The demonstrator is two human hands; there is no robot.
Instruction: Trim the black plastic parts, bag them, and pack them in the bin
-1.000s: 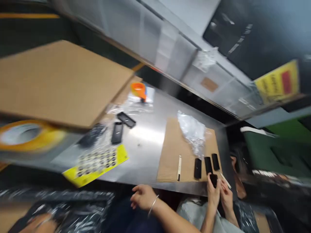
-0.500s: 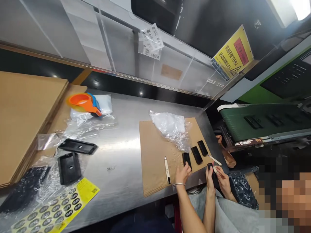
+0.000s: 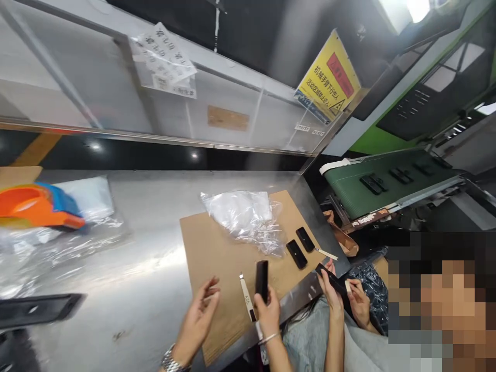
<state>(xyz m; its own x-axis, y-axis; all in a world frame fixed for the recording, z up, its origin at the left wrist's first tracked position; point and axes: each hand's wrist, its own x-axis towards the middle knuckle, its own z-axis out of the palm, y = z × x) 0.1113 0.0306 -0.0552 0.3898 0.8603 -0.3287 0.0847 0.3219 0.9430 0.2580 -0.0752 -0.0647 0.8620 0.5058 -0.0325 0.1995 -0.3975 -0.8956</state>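
My right hand (image 3: 268,310), with a thin bracelet on its wrist, grips a narrow black plastic part (image 3: 262,279) held upright over the cardboard sheet (image 3: 217,274). To its left, my left hand (image 3: 199,312), wearing a metal watch, hovers empty over the table and the sheet's left side, its fingers loosely bent and apart. A slim cream tool marked A26 (image 3: 247,299) lies between my two hands; its exact kind is unclear. Two more black parts (image 3: 296,254) rest on the sheet's right side, beside another thin cream tool (image 3: 326,253).
On my right, a co-worker's hands (image 3: 331,294) hold a black piece and a small pale tool. A clear plastic bag (image 3: 242,214) lies on the sheet. An orange tape dispenser (image 3: 34,206) stands at left. Black parts sit on a green conveyor belt (image 3: 349,191).
My right hand has picked up the black part from the sheet and moved it left. My left hand has come into view. The camera has swung rightward.
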